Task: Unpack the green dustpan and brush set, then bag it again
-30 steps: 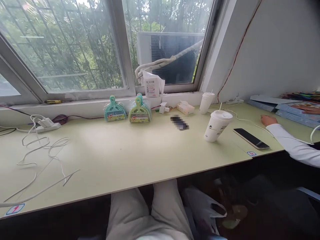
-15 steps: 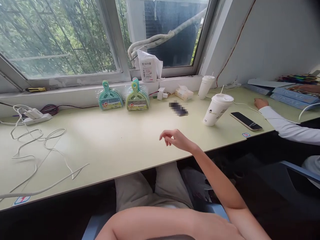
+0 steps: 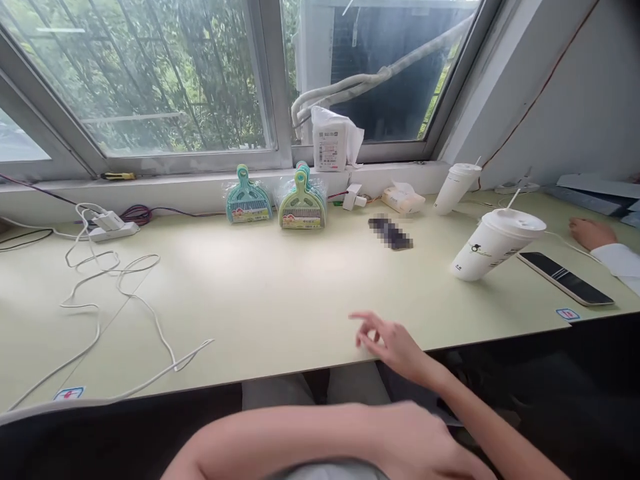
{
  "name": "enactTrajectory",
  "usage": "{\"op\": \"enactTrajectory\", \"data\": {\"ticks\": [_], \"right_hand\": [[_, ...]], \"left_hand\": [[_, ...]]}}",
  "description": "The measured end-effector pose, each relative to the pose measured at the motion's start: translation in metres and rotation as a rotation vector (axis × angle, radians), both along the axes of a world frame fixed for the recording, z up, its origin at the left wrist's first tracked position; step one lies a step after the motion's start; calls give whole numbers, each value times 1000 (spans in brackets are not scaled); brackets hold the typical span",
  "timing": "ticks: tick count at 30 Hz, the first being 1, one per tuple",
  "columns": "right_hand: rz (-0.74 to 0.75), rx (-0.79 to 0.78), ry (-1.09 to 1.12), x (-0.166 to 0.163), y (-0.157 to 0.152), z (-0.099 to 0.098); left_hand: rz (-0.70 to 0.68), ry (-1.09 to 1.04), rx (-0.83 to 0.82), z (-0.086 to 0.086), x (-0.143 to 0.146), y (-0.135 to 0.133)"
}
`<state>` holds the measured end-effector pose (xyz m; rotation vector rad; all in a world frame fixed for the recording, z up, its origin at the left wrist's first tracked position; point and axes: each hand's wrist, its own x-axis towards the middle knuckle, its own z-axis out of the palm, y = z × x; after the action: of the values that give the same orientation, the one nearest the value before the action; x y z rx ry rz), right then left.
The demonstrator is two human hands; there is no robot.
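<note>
My right hand [image 3: 395, 343] is over the front edge of the pale green table [image 3: 240, 293], holding nothing. Its index finger points left, while the other fingers bend loosely and stand apart. Across my body at the bottom lies my left forearm, with my left hand [image 3: 430, 437] beside my right arm; its fingers are blurred and hard to make out. Nearest my right hand are a large white lidded cup [image 3: 493, 247] with a straw and a dark pixelated object [image 3: 393, 233]. A phone [image 3: 567, 277] lies right of the cup.
Packaged mini dustpan-and-brush sets, one blue [image 3: 249, 199] and one green [image 3: 302, 203], stand by the sill. Also there are a tissue pack [image 3: 404, 198], a second cup [image 3: 456, 189], a white cable [image 3: 157, 323] and a power strip [image 3: 114, 231]. Another person's hand [image 3: 593, 233] rests at right.
The view has swung left, so things appear further right. My right hand has come nearer the table's front edge, and its index finger is straighter. My left arm stays across my body.
</note>
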<state>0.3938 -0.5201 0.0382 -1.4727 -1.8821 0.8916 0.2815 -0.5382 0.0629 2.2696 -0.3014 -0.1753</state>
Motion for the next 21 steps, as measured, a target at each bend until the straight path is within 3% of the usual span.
{"op": "enactTrajectory", "data": {"ticks": [3, 7, 9, 11, 13, 16, 21], "right_hand": [[-135, 110, 250, 7, 65, -18], [-391, 145, 348, 2, 163, -43], [-457, 167, 301, -5, 206, -49], [-495, 219, 203, -14, 244, -50], [-546, 280, 115, -20, 278, -51], [-605, 366, 42, -23, 316, -52], [-648, 311, 3, -18, 343, -56]], "left_hand": [[491, -190, -30, 6, -37, 62], [1350, -298, 163, -12, -93, 180], [1649, -310, 247, -23, -117, 229], [1868, -291, 291, -32, -134, 260], [1908, -257, 294, -38, -142, 274], [1776, -202, 313, -44, -142, 274], [1729, -218, 278, -46, -140, 272]]}}
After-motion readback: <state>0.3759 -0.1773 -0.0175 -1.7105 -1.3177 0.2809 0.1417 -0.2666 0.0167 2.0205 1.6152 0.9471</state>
